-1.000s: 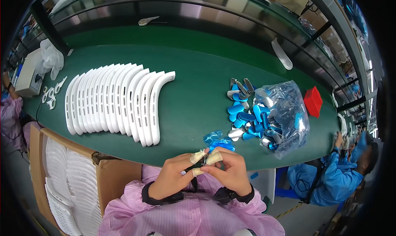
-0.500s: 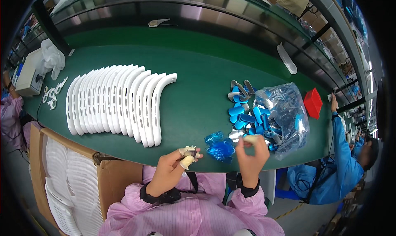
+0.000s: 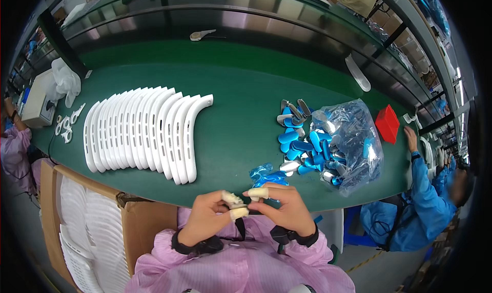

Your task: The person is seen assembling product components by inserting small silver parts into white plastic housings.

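Close above the table's near edge, my two hands meet. My left hand (image 3: pixel 207 218) pinches a small shiny metal piece (image 3: pixel 239 206) between its thumb and fingers; the fingers hide most of it. My right hand (image 3: pixel 284 206) is closed against the right end of this piece, and what its fingertips grip cannot be made out. Cream-coloured coverings wrap several fingertips. Just beyond my right hand lies crumpled blue film (image 3: pixel 267 175). A pile of oval metal pieces (image 3: pixel 302 145), many with blue faces, is heaped at the right, partly inside a clear plastic bag (image 3: pixel 353 139).
Curved white slotted parts (image 3: pixel 141 131) stand in a row at the left. A cardboard box (image 3: pixel 148 226) of white parts is below them. A red bin (image 3: pixel 387 124) is at the right, near a co-worker in blue (image 3: pixel 425 190). White ring-handled parts (image 3: pixel 66 124) lie far left.
My right hand has moved left and down from the blue film and metal pieces to meet my left hand. The blue film has shifted slightly. The co-worker's arm at the right has moved.
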### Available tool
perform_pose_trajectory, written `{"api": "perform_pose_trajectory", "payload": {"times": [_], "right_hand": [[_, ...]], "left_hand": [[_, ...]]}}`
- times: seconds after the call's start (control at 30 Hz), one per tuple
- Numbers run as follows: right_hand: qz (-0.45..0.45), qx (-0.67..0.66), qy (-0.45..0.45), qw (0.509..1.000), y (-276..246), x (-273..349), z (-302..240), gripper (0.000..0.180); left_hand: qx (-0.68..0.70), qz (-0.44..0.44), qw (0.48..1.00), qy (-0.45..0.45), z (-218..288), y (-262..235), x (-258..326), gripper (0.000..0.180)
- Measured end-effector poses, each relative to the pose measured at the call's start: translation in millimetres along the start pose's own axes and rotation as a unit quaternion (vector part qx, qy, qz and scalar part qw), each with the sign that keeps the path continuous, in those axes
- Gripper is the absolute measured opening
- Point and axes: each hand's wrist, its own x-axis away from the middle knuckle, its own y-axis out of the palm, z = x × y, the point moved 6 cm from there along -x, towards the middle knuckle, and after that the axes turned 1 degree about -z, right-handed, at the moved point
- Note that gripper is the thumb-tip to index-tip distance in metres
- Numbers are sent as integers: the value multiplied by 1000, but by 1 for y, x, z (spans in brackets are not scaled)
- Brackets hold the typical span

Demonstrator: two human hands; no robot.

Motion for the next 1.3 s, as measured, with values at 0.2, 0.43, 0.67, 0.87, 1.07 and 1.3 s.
{"api": "perform_pose_trajectory", "payload": {"times": [0.2, 0.43, 0.67, 0.87, 1.07, 1.3], "right_hand": [[-56, -152, 2, 987, 18, 10, -1, 48], [45, -96, -51, 993, -1, 20, -8, 49], [124, -279, -4, 952, -17, 26, 12, 46], [124, -581, 102, 798, -12, 16, 31, 47], [123, -550, 78, 822, -14, 16, 26, 42], [189, -290, 28, 938, -17, 11, -5, 39]], "left_hand": [[42, -63, 997, -18, 12, 0, -2, 14], [257, -63, 962, -63, 0, -1, -13, 19], [-637, 246, 689, 243, 85, -20, -19, 57], [-743, 243, 605, 150, 67, -40, -41, 57], [-674, 163, 682, 230, 66, -29, -41, 42], [-2, -15, 1000, -19, 35, -2, -4, 52]]}}
